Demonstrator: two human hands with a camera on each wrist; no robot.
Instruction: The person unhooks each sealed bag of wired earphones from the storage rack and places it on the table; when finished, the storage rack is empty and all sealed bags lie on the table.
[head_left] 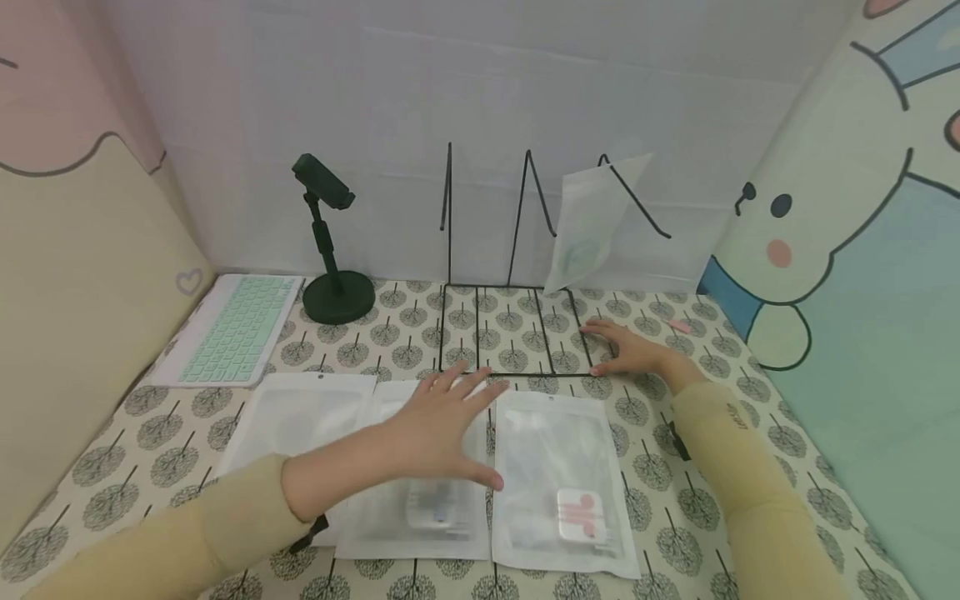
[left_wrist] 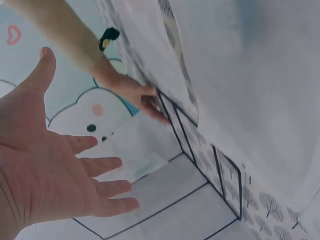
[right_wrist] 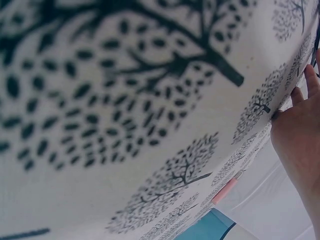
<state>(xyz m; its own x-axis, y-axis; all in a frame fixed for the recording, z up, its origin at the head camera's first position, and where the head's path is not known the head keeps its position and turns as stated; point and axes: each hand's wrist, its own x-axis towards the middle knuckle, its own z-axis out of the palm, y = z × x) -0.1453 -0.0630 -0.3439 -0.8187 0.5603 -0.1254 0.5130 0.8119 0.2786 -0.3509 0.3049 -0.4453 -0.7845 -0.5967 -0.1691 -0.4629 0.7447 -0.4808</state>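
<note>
My left hand [head_left: 431,429] hovers over the middle clear-white zip bag [head_left: 382,533] with its fingers spread and nothing in it. In the left wrist view this hand [left_wrist: 60,170] shows an empty palm. My right hand [head_left: 633,350] is at the right side of a black wire rack [head_left: 498,374], thumb and fingertips touching its base frame near the front corner. From the rack's right prong hangs a white zip bag [head_left: 592,221], tilted. The right zip bag [head_left: 555,442] lies flat, with a white square with pink marks inside. My left arm partly covers the left zip bag [head_left: 311,408].
A white keyboard with mint keys [head_left: 236,329] lies at the far left. Beside it stands a dark green desk stand [head_left: 337,296] with a tilted head. A small pink item [head_left: 679,326] lies right of the rack. Fabric walls [head_left: 480,83] enclose the patterned tablecloth [head_left: 360,342].
</note>
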